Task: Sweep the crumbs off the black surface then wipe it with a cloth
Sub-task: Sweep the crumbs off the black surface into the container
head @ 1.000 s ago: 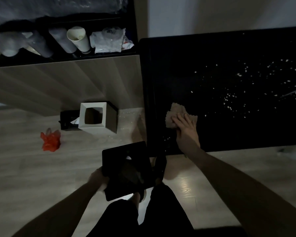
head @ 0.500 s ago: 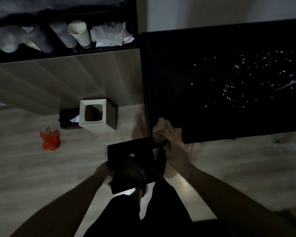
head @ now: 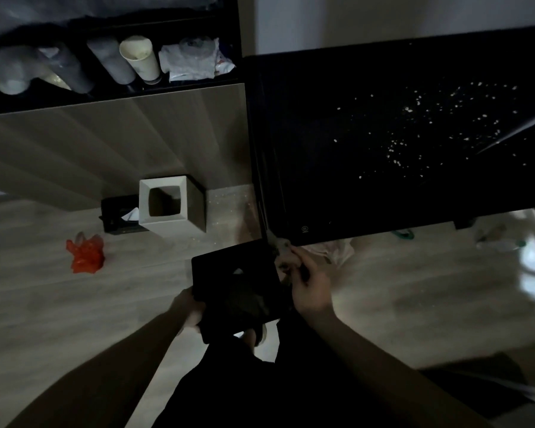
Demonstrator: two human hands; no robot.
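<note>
Your left hand (head: 188,313) has its grip clamped on the near-left edge of the black tray (head: 233,287), held roughly level below the desk's (head: 337,143) near-left corner, one corner pointing at that desk. Your right hand (head: 310,288), forearm reaching forward, pinches the cloth (head: 281,246) at the desk's corner, just over the tray. Crumbs (head: 414,131) lie scattered on the desk's right.

Dim rm; pale wood floor (head: 44,304); white wall (head: 383,17); dark shelf unit (head: 105,97) w/ clutter at left
</note>
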